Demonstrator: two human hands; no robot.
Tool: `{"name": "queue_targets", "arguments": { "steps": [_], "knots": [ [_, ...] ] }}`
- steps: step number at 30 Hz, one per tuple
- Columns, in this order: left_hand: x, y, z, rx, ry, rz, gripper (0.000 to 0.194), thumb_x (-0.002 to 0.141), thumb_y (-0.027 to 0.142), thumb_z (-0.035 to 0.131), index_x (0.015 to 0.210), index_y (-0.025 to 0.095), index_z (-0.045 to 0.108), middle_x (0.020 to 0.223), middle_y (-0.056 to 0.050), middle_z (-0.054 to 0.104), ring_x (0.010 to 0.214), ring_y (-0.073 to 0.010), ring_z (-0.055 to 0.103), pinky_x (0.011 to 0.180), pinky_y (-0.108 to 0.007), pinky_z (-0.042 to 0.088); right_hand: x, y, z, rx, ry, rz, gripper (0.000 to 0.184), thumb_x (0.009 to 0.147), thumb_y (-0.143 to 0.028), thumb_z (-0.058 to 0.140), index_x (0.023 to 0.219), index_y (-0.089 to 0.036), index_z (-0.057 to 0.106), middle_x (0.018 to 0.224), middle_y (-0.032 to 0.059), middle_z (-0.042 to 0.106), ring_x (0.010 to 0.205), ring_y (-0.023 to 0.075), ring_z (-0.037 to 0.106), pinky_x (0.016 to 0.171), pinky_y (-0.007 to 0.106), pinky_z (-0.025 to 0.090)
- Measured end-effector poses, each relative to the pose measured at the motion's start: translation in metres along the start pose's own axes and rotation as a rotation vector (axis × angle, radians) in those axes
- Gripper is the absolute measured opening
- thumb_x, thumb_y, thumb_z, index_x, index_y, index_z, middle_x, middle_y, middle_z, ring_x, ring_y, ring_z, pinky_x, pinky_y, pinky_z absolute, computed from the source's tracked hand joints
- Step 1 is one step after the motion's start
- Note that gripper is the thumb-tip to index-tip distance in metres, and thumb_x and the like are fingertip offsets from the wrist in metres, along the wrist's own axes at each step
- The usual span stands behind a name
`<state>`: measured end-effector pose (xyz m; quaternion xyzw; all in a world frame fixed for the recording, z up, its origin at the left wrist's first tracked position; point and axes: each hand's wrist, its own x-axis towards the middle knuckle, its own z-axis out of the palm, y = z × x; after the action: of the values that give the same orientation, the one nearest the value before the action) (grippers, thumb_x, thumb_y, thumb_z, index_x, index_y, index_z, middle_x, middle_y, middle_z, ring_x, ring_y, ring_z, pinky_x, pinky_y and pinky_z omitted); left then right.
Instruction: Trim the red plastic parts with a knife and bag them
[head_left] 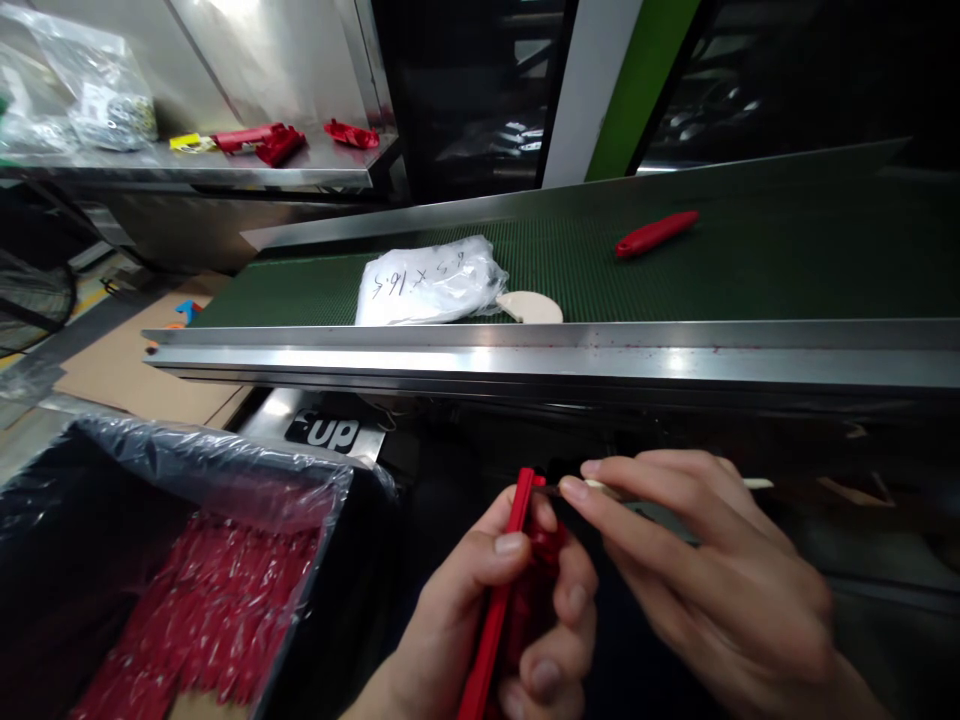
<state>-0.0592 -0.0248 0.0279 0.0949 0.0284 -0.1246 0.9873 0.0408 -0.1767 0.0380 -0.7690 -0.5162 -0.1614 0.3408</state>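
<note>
Your left hand grips a long red plastic handle part low in the view, fingers curled shut around it and the thumb pressed on its edge. Your right hand pinches a thin pale stick-like tool, its tip meeting the top end of the red part.

Just beyond your hands runs a green conveyor belt surface edged with a brushed steel rail. On it lie a white plastic bag marked with handwritten numbers, a pale round disc touching the bag's right side, and, well apart to the right, a single red moulded handle.

At lower left, a black bin lined with clear plastic film holds a heap of red plastic parts. Far left, a steel shelf carries more red pieces and clear bags. Brown cardboard covers the floor.
</note>
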Motion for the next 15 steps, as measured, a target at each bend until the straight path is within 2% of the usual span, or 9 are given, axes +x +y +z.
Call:
{"name": "queue_targets", "arguments": {
  "steps": [5,9,11,15],
  "knots": [
    [0.0003,0.0002,-0.0034,0.002,-0.043,-0.031,0.018,0.094,0.037,0.053,0.106,0.025,0.055,0.085,-0.003,0.052,0.048,-0.0037,0.04,0.038,-0.008,0.033,-0.0003,-0.001,-0.0003,-0.013,0.022,-0.017,0.041,0.083,0.007,0.056,0.116,-0.015,0.067,0.111,0.0113,0.063,0.099,0.0261,0.056,0.081,0.044,0.044],
    [0.0013,0.0007,-0.0043,0.013,-0.101,-0.153,0.035,0.096,0.048,0.043,0.093,0.016,0.057,0.062,0.001,0.043,0.038,-0.0043,0.025,0.034,-0.011,0.026,-0.0011,-0.0003,0.0015,-0.09,0.047,-0.035,0.04,0.084,0.006,0.057,0.116,-0.017,0.066,0.109,0.011,0.064,0.096,0.0274,0.056,0.081,0.048,0.042],
    [0.0023,0.0004,-0.0027,-0.006,-0.064,-0.176,0.039,0.095,0.049,0.04,0.088,0.014,0.055,0.054,0.003,0.039,0.035,-0.0043,0.022,0.032,-0.012,0.022,-0.0025,0.0014,0.0023,-0.125,0.041,-0.045,0.04,0.086,0.005,0.055,0.117,-0.017,0.065,0.11,0.0113,0.064,0.097,0.0287,0.056,0.081,0.05,0.041],
    [0.0053,-0.0006,0.0001,-0.005,-0.003,-0.191,0.039,0.094,0.049,0.039,0.086,0.013,0.053,0.052,0.002,0.041,0.032,-0.0038,0.023,0.031,-0.013,0.019,-0.0057,0.0048,0.0025,-0.143,0.036,-0.069,0.04,0.086,0.004,0.052,0.118,-0.016,0.064,0.11,0.0126,0.063,0.097,0.0308,0.055,0.079,0.052,0.04]
  ]
}}
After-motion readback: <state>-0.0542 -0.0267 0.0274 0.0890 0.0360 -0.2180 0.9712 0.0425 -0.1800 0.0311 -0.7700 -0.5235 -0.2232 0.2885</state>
